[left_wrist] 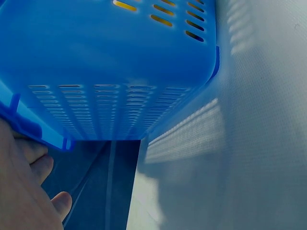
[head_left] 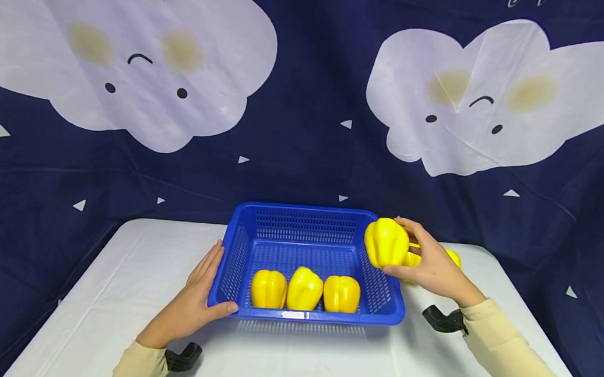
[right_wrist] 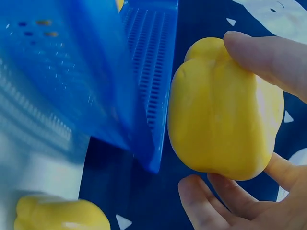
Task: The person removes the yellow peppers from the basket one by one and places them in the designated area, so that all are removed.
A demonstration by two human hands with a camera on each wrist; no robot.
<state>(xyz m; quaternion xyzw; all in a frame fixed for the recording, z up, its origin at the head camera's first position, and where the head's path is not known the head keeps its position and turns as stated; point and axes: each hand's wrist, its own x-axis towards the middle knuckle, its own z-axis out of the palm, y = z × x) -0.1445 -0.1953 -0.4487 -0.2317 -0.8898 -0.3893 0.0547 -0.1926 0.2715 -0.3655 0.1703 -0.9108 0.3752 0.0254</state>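
A blue plastic basket [head_left: 298, 315] with slotted sides stands on the table. Three yellow bell peppers, one of them the middle pepper [head_left: 305, 288], sit in a row along its near wall. My left hand [head_left: 189, 303] rests against the basket's left side, its fingers straight along the outside and the thumb on the front rim. Over the right rim, my right hand [head_left: 435, 268] grips another yellow bell pepper [head_left: 386, 243] between thumb and fingers. The right wrist view shows this held pepper [right_wrist: 220, 115] raised beside the basket's wall [right_wrist: 148, 81].
Behind the right hand, partly hidden, more yellow bell peppers [head_left: 453, 257] lie on the white-covered table [head_left: 290, 363]. A dark blue cloth [head_left: 310, 142] with cloud prints hangs right behind the basket. Black wrist devices [head_left: 444, 319] sit under both sleeves.
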